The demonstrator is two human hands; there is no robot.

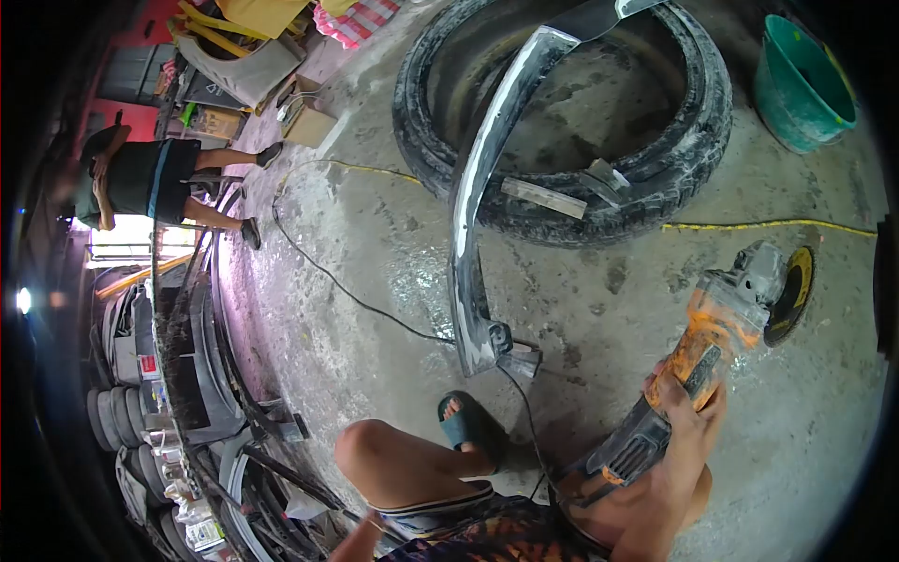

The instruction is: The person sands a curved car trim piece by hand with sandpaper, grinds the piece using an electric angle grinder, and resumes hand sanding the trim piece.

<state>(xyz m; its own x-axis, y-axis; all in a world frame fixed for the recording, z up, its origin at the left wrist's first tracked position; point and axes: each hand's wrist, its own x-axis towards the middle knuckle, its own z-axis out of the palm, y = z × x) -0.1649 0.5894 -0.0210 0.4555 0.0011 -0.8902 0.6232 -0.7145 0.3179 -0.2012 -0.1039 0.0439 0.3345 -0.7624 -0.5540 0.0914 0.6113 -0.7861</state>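
My right hand (688, 426) is wrapped round the body of an orange and black angle grinder (698, 351). The grinder's disc (792, 295), black with a yellow centre, points away from me and stands apart from everything else. At the bottom edge is a part of my left hand (367, 532), beside my thigh; its fingers do not show clearly. In front of me, a long curved black trim piece (489, 155) with whitish sanded edges leans across a tyre (562, 220). Its near end rests low by a small block (520, 359).
Wooden pieces (543, 198) lie on the tyre. A green bucket (803, 89) stands at the right. A dark cord (351, 295) and a yellow cord (768, 225) cross the concrete. Another person (154, 183) stands at the left, near racks of car parts (187, 375).
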